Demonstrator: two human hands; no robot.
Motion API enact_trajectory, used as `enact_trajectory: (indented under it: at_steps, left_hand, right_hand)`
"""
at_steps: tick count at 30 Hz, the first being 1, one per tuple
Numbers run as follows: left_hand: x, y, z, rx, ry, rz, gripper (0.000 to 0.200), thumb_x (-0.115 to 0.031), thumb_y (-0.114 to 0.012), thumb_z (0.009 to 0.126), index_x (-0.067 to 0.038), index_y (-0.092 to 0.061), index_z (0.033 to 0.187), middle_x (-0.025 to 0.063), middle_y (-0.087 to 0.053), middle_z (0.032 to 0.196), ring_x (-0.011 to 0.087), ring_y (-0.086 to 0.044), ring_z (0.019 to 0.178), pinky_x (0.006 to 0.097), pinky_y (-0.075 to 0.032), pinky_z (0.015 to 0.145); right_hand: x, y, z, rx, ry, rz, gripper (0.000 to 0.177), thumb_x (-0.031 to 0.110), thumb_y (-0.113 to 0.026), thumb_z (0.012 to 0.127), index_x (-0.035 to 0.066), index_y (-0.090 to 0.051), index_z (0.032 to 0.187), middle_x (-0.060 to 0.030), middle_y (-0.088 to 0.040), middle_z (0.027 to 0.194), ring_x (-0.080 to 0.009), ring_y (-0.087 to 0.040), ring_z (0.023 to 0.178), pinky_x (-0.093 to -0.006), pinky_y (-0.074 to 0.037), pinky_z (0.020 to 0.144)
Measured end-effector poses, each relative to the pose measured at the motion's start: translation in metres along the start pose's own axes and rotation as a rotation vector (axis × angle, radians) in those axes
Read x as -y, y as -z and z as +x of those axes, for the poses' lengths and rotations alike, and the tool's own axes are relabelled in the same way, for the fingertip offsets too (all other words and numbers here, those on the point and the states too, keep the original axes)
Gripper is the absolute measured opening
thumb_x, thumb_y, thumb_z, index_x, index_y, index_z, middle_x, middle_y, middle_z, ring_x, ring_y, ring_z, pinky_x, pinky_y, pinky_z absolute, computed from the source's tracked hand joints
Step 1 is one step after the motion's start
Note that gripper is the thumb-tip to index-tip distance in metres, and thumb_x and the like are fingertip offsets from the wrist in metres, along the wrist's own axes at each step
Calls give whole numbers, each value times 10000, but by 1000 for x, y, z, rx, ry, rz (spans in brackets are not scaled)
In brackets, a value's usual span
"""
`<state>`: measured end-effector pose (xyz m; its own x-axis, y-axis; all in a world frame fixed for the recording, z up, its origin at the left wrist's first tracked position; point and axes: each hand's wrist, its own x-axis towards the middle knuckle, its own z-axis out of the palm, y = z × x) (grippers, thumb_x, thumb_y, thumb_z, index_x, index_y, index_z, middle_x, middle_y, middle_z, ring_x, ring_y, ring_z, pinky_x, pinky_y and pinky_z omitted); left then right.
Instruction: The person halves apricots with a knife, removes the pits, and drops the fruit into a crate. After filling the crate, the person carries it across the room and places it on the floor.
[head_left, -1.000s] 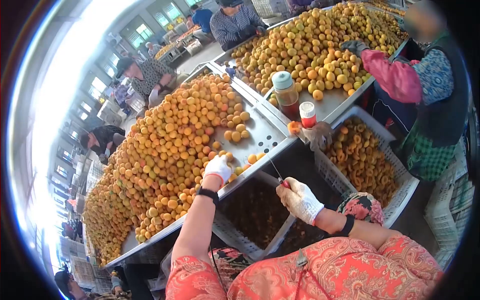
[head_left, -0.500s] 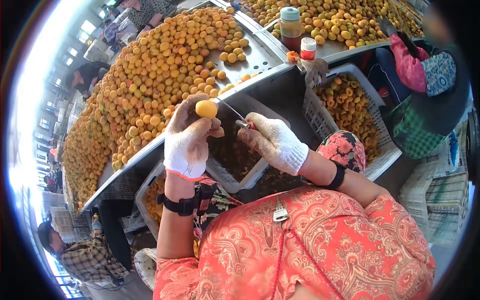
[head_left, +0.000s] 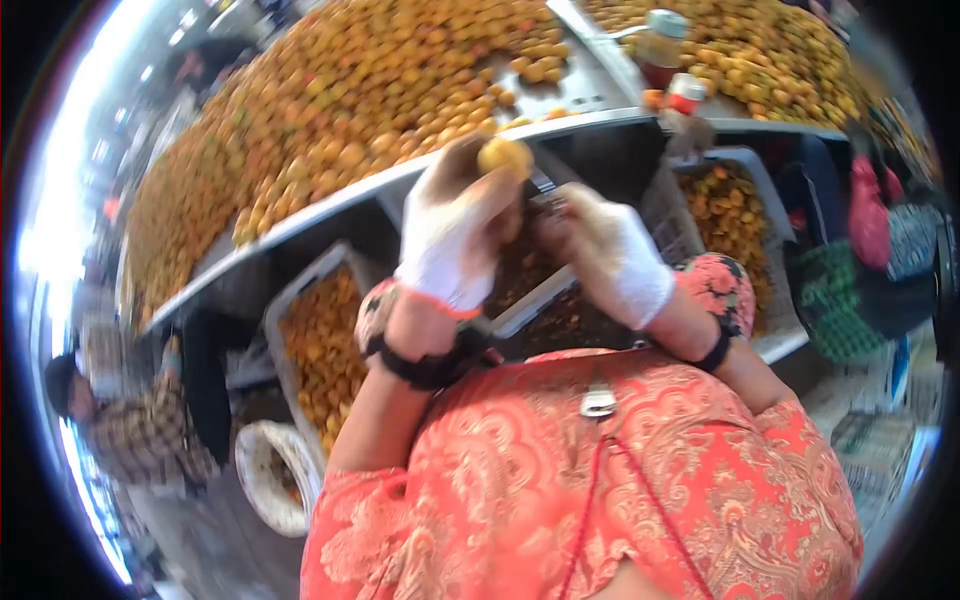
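My gloved left hand (head_left: pixel 452 225) is closed around a yellow-orange apricot (head_left: pixel 505 157), which pokes out at the fingertips. In my right hand (head_left: pixel 612 248), also in a white glove browned at the fingers, is a small knife (head_left: pixel 542 182). Its blade points up and left, close to the apricot; blur hides whether the two touch. Both hands hover over a crate (head_left: pixel 535 315) with dark, wet-looking contents. Beyond them a large heap of apricots (head_left: pixel 330 120) lies on a metal table (head_left: pixel 400 165).
Crates of orange fruit pieces stand at left (head_left: pixel 325 350) and right (head_left: pixel 725 215). A white bucket (head_left: pixel 262 470) is at lower left. On the table edge are a bottle (head_left: pixel 662 50), a red-and-white jar (head_left: pixel 685 92) and a glove (head_left: pixel 688 135). Other people sit left (head_left: pixel 150 430) and right (head_left: pixel 870 270).
The view has swung, and the picture is now blurred. The knife blade and the apricot are closer together. My left hand still holds the fruit, my right the knife.
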<state>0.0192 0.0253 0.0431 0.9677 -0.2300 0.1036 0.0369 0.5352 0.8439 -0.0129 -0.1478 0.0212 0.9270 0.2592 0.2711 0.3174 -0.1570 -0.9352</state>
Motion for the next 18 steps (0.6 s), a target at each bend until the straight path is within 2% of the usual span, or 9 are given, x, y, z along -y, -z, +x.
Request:
enact_trajectory:
  at_steps: [1, 2, 3, 4, 8, 13, 16, 18]
  left_hand:
    - [3, -1, -2, -29, -21, -2, 354, -43, -664, 852, 31, -561, 1182, 56, -612, 911, 88, -533, 653, 214, -427, 544]
    - [6, -3, -3, -53, -37, -10, 320, -50, -664, 854, 26, -574, 1151, 46, -609, 872, 84, -525, 630, 212, -421, 532]
    - [8, 1, -4, -51, -29, -31, 293, -39, -658, 866, 15, -574, 1141, 50, -609, 885, 97, -525, 638, 222, -420, 542]
    - [11, 3, -5, -35, -24, -55, 267, -27, -651, 878, 3, -574, 1131, 54, -608, 897, 110, -524, 647, 232, -420, 551]
    - [14, -6, -8, -90, -51, -159, 206, -8, -631, 880, -20, -592, 1082, 19, -596, 852, 61, -485, 624, 205, -379, 529]
    - [18, -10, -6, -163, -134, -42, 258, -1, -627, 884, -23, -568, 1134, 18, -601, 896, 31, -474, 635, 180, -356, 513]
    - [22, -9, -3, -164, -151, -115, 246, -42, -626, 912, -30, -563, 1149, 25, -605, 900, 53, -510, 652, 191, -382, 512]
    - [25, -11, -1, -262, -120, -345, 186, -125, -598, 959, -39, -572, 1122, 27, -607, 893, 82, -549, 661, 205, -408, 506]
  right_hand:
    - [1, 1, 0, 15, 26, -96, 143, 151, -558, 959, 10, -542, 975, -118, -594, 682, -169, -616, 633, -330, -479, 567]
    - [-6, -5, -1, -36, 42, -34, 139, 147, -551, 961, 10, -544, 983, -108, -578, 677, -144, -573, 615, -323, -466, 563]
    - [1, -4, 0, -2, -33, -172, 133, 138, -541, 962, 8, -545, 989, -105, -574, 677, -137, -531, 598, -316, -453, 557]
    - [3, -5, 0, 19, -104, -165, 134, 132, -532, 967, 2, -545, 998, -105, -567, 678, -141, -511, 603, -319, -450, 571]
    - [5, -13, 0, -7, -67, -221, 154, 148, -537, 976, -4, -544, 1002, -136, -602, 718, -194, -575, 633, -336, -464, 603]
    - [3, -20, 1, -60, -48, -292, 153, 143, -531, 978, -5, -541, 1016, -173, -631, 766, -257, -630, 668, -346, -476, 619]
    - [5, -25, 5, -40, -10, -352, 152, 138, -533, 977, -5, -538, 1028, -178, -626, 763, -261, -633, 673, -346, -479, 622]
    - [4, -28, 7, -36, -54, -443, 139, 121, -525, 975, -5, -537, 1031, -186, -627, 770, -257, -636, 672, -346, -479, 620]
